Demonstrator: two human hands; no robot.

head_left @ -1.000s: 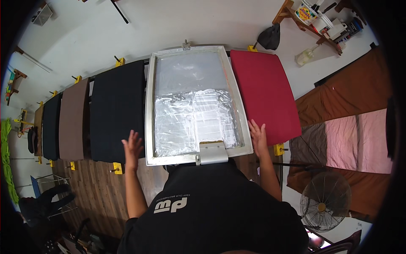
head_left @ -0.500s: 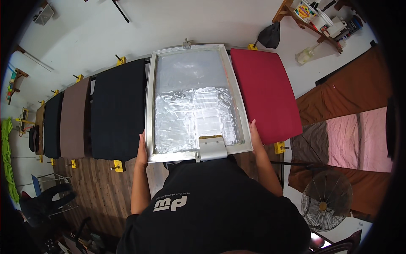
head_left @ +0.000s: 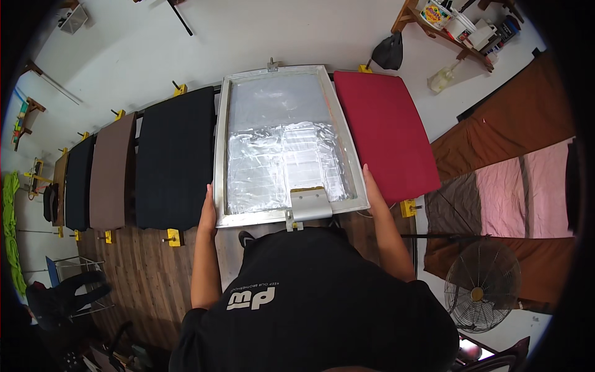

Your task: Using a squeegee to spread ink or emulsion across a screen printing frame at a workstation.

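Note:
Between my hands is a screen printing frame (head_left: 220,149) with a pale metal rim. Shiny clear tape covers the near part of its mesh (head_left: 273,99), and the far part is grey. A squeegee with a metal holder (head_left: 312,204) rests at the near end and overlaps the rim. My left hand (head_left: 209,208) grips the near left side, its fingers mostly hidden by the rim. On the opposite side, my right hand (head_left: 373,189) holds the near right edge, fingertips along the outside. Metal brackets stick out at the near and far ends.
Cloth-covered boards line the wall: red (head_left: 387,133) right of the frame, black (head_left: 175,158) and brown (head_left: 111,173) to the left. Yellow clamps (head_left: 174,238) jut from their ends. A standing fan (head_left: 482,286) is at lower right, a wall shelf (head_left: 446,37) at upper right. Another person (head_left: 59,301) is at lower left.
The frame's near end and both hands have shifted slightly away from my body. A yellow clamp now shows below the near bracket, and my shoe is more visible.

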